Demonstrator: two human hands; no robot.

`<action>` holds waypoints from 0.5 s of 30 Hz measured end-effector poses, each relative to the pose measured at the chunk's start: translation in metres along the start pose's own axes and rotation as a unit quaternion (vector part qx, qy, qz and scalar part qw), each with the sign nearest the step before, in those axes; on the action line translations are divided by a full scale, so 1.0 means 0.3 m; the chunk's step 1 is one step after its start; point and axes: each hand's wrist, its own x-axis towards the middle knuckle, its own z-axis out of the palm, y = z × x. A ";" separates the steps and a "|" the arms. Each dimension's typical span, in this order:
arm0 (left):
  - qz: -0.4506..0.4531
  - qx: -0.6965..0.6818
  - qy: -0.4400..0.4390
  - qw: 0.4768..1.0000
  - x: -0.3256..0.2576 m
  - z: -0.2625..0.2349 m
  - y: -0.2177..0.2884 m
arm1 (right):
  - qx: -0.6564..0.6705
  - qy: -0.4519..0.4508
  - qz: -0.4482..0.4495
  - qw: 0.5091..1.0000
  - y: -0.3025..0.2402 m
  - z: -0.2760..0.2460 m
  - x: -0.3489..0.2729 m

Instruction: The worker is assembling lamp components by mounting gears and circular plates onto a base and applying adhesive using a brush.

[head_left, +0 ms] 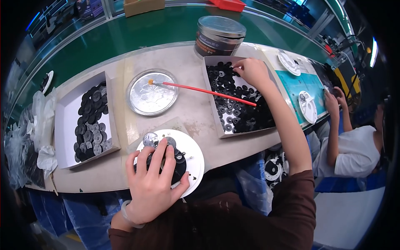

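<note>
1. Head view, hands first: left hand (152,183) lies spread, fingers splayed and pressing on a dark part atop the white round plate (196,160) at the table's near edge. Right hand (253,71) reaches into the right box (213,106), fingertips pinched among the black washers (239,110); whether one is gripped, I cannot tell.
2. Handling, as I judge it: the washers look small, light and stiff, best pinched by the rim, one at a time.
3. Count: two white boxes, the left box (64,125) holding black and grey discs; one silver dish (152,98); one red brush (204,91); one lidded tin (219,36); washers too many to count.
</note>
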 end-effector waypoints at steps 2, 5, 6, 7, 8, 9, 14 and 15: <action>-0.001 -0.005 -0.003 1.000 -0.001 -0.002 0.000 | 0.010 0.012 -0.011 1.000 0.019 0.018 0.004; -0.002 -0.014 -0.001 1.000 -0.004 -0.002 -0.002 | 0.006 0.024 -0.025 0.999 0.029 0.014 0.001; -0.001 -0.017 0.002 1.000 -0.005 -0.001 -0.003 | 0.003 0.057 -0.006 0.998 0.024 0.006 -0.006; -0.003 -0.015 0.002 1.000 -0.006 -0.001 -0.004 | 0.000 0.090 0.014 0.996 0.025 0.001 -0.010; -0.002 -0.019 0.004 1.000 -0.006 0.000 -0.004 | 0.017 0.146 0.007 0.989 0.031 -0.002 -0.008; 0.000 -0.023 0.006 1.000 -0.005 0.000 -0.003 | 0.019 0.146 0.004 0.989 0.032 -0.010 -0.011; -0.008 -0.051 0.017 0.999 -0.010 0.011 -0.010 | 0.487 0.119 0.045 0.864 -0.120 -0.203 -0.120; -0.014 -0.047 0.014 0.999 -0.018 0.015 -0.017 | 0.492 0.114 0.041 0.862 -0.171 -0.219 -0.145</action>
